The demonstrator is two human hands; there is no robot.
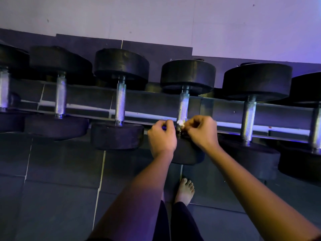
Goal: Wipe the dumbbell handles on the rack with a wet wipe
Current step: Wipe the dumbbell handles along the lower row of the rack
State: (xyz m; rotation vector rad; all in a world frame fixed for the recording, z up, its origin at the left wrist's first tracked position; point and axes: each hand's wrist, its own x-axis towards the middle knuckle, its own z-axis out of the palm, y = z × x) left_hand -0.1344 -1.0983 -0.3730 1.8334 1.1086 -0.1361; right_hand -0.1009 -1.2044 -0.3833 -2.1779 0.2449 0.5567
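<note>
The right hand (202, 132) has its fingers curled in, and its fingertips pinch a small white wad, the wet wipe (180, 122), against the near end of a knurled metal handle (183, 105). The left hand (162, 137) sits just beside it on the other side of that handle, knuckles up and fingers curled under. Whether it also grips the wipe or the bar cannot be told from this angle. The wipe is bunched tight and shows only as a bright fleck between the two hands, right where the handle meets the near weight head (188, 154), which lies partly hidden beneath both wrists. The far weight head (188, 75) of the same dumbbell rests on the back of the rack (278, 115), whose dark rails run across the view under the whole row. More dumbbells lie side by side on it, with a neighbouring handle on the left (120, 101) and another on the right (248, 119), both well apart from the hands. Below the rack are dark floor mats (60, 188), and a bare foot (185, 190) stands on them between the forearms. A pale wall (156, 20) rises behind the rack, washed in purple light.
</note>
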